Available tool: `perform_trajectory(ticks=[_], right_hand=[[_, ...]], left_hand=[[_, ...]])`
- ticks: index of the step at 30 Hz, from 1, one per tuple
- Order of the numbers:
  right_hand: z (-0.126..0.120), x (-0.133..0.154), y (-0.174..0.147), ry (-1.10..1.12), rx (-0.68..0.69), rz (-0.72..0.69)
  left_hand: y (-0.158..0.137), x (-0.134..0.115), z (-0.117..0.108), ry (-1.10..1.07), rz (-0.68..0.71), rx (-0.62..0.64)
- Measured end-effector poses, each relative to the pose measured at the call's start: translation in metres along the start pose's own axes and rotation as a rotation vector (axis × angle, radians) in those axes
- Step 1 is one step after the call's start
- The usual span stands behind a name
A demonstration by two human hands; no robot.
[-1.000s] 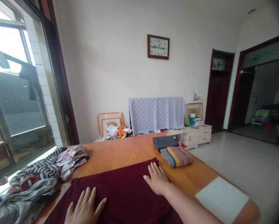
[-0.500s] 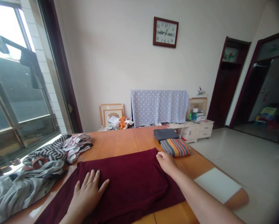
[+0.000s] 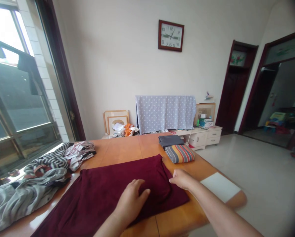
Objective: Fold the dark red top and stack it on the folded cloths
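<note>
A maroon garment (image 3: pixel 118 177), partly folded over itself, lies across the wooden table (image 3: pixel 120 149). Its kind I cannot make out. Over the near middle of the cloth is my left hand (image 3: pixel 131 199), thumb apart and fingers loosely bent, holding nothing. My right hand (image 3: pixel 182 179) pinches at the garment's right side, beside the folded layer; the fingertips are partly hidden. Just beyond it sit a folded striped cloth (image 3: pixel 179 153) and a folded dark grey cloth (image 3: pixel 171 141).
Crumpled clothes lie along the left side: a grey garment (image 3: pixel 31 197), a black-and-white striped one (image 3: pixel 52 158) and a pale one (image 3: pixel 79 151). A white sheet (image 3: pixel 220 187) covers the table's right corner. Beyond stands a low white cabinet (image 3: pixel 213 135).
My left hand has lifted from the cloth's left part and moved right, towards the near middle. My right hand has come down from the far right corner along the garment's right side.
</note>
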State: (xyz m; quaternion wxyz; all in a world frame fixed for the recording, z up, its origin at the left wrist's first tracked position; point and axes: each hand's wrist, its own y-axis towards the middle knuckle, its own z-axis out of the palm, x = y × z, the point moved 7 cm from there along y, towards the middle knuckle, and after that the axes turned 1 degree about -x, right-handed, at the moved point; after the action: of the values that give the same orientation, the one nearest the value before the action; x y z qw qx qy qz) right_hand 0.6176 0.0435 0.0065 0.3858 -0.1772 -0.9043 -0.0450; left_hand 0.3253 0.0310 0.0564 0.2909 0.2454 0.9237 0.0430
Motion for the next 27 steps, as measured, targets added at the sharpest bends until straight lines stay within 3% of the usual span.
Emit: perform_trajectory(ticks=[4,8,12,16,20,27], right_hand=[[0.009,0.008,-0.012,0.195,0.108,0.043],[0.016,0.023,-0.021,0.431,0.207,0.077],[0.027,0.031,-0.021,0.595,0.297,0.125],[0.041,0.028,-0.007,0.678,0.350,0.236],[0.048,0.026,0.021,0.717,0.308,0.328],[0.053,0.047,0.068,0.705,0.189,0.362]], left_hand=[[-0.002,-0.068,0.048,-0.098,0.046,0.114],[0.004,-0.088,0.074,-0.052,-0.068,0.127],[0.016,-0.076,0.079,-0.111,-0.128,0.055],[0.026,-0.051,0.080,-0.424,-0.192,-0.001],[0.028,-0.039,0.086,-0.762,-0.208,-0.013],[0.023,-0.042,0.082,-1.150,-0.189,0.007]])
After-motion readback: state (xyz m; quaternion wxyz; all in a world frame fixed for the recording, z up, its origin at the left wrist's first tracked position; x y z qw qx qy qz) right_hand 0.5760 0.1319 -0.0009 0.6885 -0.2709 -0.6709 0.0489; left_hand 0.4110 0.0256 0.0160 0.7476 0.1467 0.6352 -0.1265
